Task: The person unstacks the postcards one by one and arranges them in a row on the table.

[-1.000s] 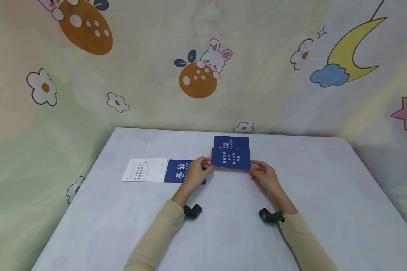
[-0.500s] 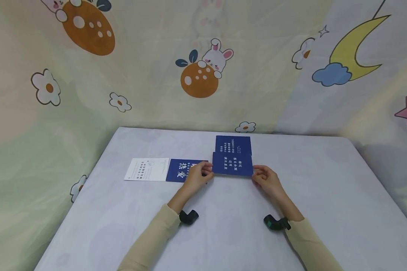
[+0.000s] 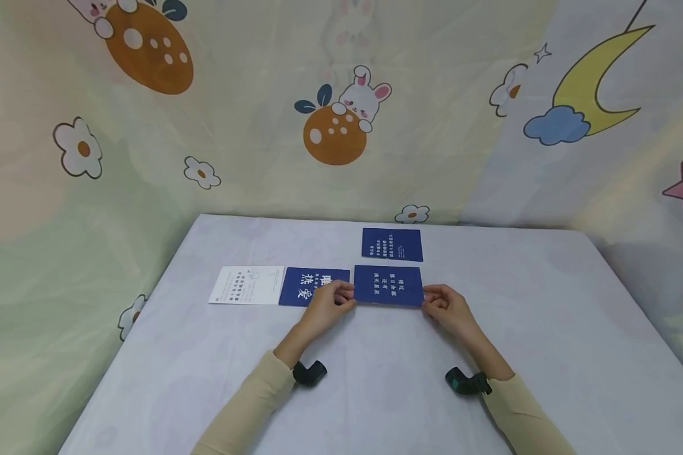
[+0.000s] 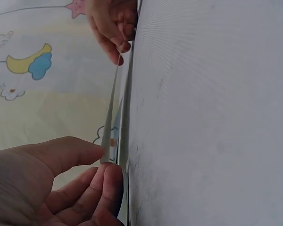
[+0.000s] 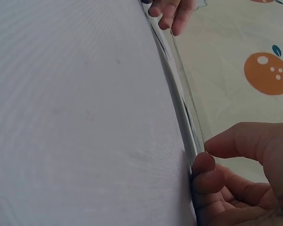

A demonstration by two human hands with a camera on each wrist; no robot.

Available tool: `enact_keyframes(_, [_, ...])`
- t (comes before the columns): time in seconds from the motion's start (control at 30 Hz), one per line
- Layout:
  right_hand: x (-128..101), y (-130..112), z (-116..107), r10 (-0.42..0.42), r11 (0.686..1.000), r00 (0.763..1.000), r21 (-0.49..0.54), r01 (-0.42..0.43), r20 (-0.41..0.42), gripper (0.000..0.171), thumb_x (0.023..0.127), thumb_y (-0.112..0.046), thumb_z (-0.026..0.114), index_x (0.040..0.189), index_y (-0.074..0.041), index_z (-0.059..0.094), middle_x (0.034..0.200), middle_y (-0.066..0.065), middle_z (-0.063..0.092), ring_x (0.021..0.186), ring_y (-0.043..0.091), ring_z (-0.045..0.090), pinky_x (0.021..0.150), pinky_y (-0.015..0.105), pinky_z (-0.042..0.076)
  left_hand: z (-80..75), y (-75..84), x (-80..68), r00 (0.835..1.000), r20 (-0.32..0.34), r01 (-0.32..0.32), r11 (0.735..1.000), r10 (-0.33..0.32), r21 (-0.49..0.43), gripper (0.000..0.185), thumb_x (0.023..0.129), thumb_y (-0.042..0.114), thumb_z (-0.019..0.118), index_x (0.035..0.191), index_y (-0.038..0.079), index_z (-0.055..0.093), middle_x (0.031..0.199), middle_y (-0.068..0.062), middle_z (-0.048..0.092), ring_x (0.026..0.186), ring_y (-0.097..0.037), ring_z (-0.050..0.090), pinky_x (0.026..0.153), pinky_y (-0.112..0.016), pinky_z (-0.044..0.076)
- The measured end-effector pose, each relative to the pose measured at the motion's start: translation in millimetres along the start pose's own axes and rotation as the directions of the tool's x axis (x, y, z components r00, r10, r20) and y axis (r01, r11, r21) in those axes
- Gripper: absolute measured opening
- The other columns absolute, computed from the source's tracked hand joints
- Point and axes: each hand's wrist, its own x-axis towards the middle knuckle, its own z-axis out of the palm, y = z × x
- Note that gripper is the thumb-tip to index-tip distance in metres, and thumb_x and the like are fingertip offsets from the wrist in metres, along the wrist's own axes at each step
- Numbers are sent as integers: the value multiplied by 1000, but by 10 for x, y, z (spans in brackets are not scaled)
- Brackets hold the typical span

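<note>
One white table fills the lower part of the frame. Over it, my left hand and my right hand pinch the short ends of a blue card, just below the frame's middle; its long axis runs sideways between them, neither hand being nearer.

Cartoon-printed cloth hangs behind the white table.
</note>
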Motion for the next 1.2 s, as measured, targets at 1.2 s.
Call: enact_keyframes(1.2, [49,84,-4,39,998,996,-42,-36,82,39,92,-1,60,129,9,52,83,9,54,58,11,52,48,20,40,-23,-58,-12,1000,8,24,1000,-24,17,22,89,10,68,110,2,66,96,-6,67,77,-11,56,70,-22,49])
